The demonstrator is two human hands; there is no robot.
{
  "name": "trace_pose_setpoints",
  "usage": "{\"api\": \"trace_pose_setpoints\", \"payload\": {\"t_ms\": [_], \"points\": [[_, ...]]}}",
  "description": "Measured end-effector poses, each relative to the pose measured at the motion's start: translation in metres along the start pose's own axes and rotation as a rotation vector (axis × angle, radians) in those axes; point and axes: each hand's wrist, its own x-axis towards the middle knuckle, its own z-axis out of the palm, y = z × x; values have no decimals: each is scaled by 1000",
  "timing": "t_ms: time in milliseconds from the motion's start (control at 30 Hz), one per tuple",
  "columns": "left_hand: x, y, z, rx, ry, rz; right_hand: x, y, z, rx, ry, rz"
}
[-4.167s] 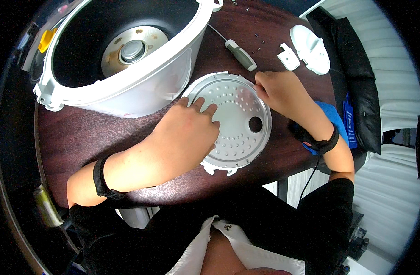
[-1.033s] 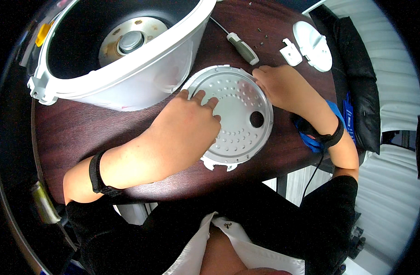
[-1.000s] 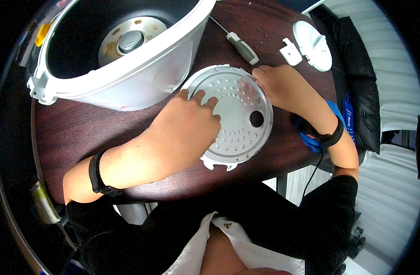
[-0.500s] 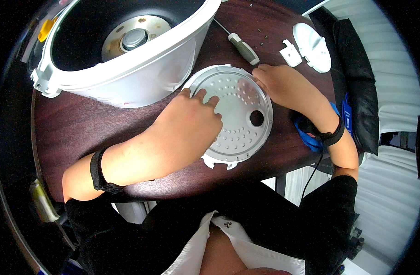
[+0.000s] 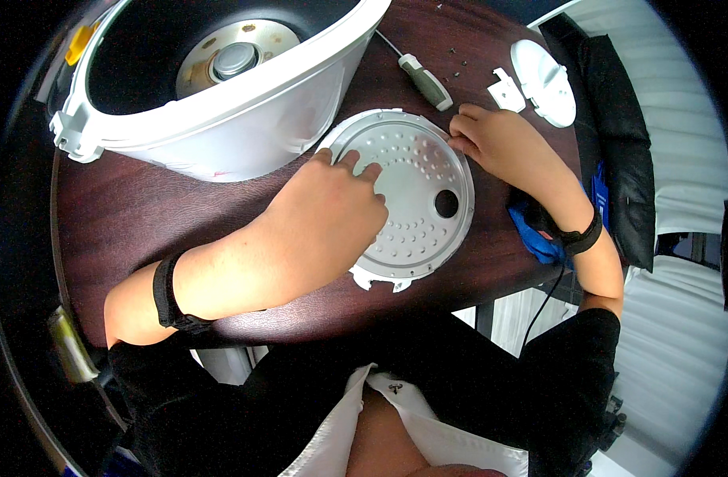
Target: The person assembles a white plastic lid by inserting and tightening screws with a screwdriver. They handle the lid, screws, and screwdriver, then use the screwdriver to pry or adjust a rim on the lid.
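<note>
Dimpled round lid plate lies on the dark wood-grain table between both hands. Left hand: fingers spread over the plate's near-left part, pressing by the look of it; thumb hidden. Right hand: just changed. Fingertips lay over the upper-right rim half a second ago; now hand sits a touch further out, fingers curled narrow, thumb tip right at the rim. Contact there, or a tiny part in the pinch: can't tell. Reads to me as steadying left mostly to the left hand. Plate itself hardly moved.

Beyond the left hand: white rice cooker body, open. Just beyond the right hand: grey-green-handled screwdriver, loose screws, white bracket, oval white cover.

Writing: pale lettering on a blue packet past the right wrist, too small to read from here; reddish marks low on the cooker, not legible.
</note>
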Motion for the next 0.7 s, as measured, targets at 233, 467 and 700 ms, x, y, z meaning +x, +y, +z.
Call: {"api": "trace_pose_setpoints", "payload": {"t_ms": [233, 467, 700], "points": [[0, -1, 1, 7, 21, 9, 2, -2, 5, 23, 40, -17], [-1, -1, 0, -28, 7, 5, 0, -3, 7, 14, 18, -12], [-1, -1, -1, -11, -2, 10, -2, 1, 8, 70, 18, -27]]}}
